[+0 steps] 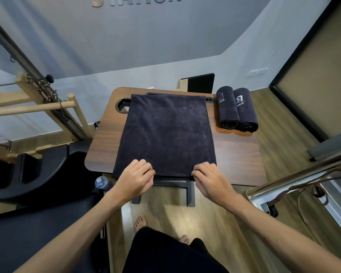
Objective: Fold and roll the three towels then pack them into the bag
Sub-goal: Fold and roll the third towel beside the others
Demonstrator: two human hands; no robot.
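Two rolled towels, the left roll (227,108) and the right roll (245,109), already sit touching side by side at the far right of the wooden table (242,154), so you're on towel no. 3: the dark folded towel (165,133) lies flat mid-table, its far edge reaching the back of the tabletop and its near edge hanging just at the front lip. Your left hand (135,179) and right hand (211,180) are both on that near edge w/ fingers curled over and pinching the hem, one toward each corner, so this reads as the start of the roll. To do it well, turn the first wrap small and tight, since a loose core probably gives a fat, floppy roll that won't match the other two. Keep both hands level so the edge goes over square to the long sides; if one side leads, expect the roll to cone out. Move your hands fwd together, tucking as you go, and watch the right long edge where a seam shows, b/c layers may slide apart there. The cup-holder cutout (124,107) at the far left is partly under the cloth, so ease pressure near the end. No bag in view; can't tell where it is.
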